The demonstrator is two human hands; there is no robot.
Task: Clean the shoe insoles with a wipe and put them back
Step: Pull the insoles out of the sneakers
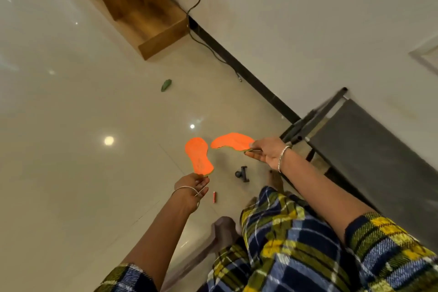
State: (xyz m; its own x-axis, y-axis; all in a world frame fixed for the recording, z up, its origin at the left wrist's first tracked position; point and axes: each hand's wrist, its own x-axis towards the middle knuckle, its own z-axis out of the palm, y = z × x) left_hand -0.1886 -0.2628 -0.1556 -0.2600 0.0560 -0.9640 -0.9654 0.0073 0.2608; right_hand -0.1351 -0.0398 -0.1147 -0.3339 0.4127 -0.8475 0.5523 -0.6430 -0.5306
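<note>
The left hand holds the left insole by its end, near the right insole in the right hand, not touching it. On the floor between the hands lie a small clamp and a small tube. A table stands at the right, a wooden shelf behind, against the wall

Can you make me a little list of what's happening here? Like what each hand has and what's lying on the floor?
left hand: pinches the left insole by one end
right hand: pinches the right insole by one end
insoles: orange, close together but not touching, held above the floor
floor: green scrap, red tube, black gadget
wipe: not in view
shoes: not in view
</note>
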